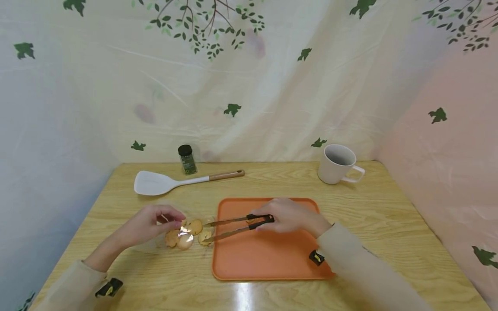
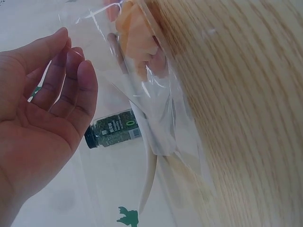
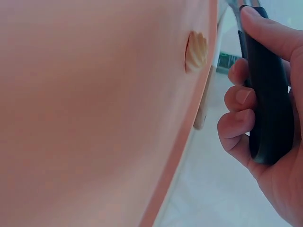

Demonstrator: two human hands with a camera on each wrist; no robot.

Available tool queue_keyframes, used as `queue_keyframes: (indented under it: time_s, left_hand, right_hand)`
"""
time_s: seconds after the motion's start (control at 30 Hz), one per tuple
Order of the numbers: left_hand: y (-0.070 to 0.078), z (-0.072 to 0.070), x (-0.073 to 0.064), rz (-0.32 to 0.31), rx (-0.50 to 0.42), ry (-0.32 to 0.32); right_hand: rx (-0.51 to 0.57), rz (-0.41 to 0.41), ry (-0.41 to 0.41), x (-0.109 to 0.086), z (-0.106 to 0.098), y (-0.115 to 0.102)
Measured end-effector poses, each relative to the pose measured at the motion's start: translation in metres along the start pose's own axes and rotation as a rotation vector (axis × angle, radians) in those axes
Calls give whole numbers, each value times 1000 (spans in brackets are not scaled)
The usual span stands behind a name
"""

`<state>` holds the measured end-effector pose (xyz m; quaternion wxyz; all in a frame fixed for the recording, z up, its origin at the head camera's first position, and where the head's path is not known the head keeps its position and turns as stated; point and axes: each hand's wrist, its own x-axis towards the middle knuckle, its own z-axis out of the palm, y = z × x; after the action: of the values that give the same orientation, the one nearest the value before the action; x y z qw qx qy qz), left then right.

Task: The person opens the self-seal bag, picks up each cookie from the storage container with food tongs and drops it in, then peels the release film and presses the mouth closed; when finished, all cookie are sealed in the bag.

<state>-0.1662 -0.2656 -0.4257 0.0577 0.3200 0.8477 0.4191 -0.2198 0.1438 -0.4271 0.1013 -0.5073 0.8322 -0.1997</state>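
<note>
My left hand [image 1: 149, 224] pinches the edge of a clear plastic bag [image 2: 161, 109] between thumb and fingertips. Several golden cookies [image 1: 195, 226] show through the film, left of the orange tray [image 1: 268, 263]. My right hand [image 1: 289, 214] grips metal tongs with black handles [image 3: 270, 94] above the tray. The tongs' arms are spread and point left, their tips over the cookie at the bag's right end. One ridged cookie [image 3: 196, 52] lies on the tray, partly hidden behind the tongs in the head view.
Behind the bag lies a white spatula [image 1: 155, 183] with a wooden handle. A black-capped spice jar [image 1: 188, 160] stands at the table's back edge. At the back right is a white mug [image 1: 336, 166], its handle toward the right. A patterned cloth hangs behind the table.
</note>
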Motion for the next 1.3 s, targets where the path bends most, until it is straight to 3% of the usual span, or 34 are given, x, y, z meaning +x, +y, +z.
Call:
queue_keyframes:
  time_s: [0.33,0.5,0.63,0.9,1.3]
  left_hand:
    - [-1,-1,0,5,-5,-2]
    - [-3,-1,0,3,-2,14]
    - [-4,-1,-2,-11,20,62]
    - [-3,-6,-4,-82,48,110]
    - [-5,-15,-9,-157,94,180]
  right_hand:
    - [-38,11,-52,16,-5,-16]
    - [-71,-3,-31,17,-10,-21]
    - [-68,18,9,4,-17,-16]
    - [-102,148,55,-39,-25,2]
    - [-86,168,109,-77,-11,33]
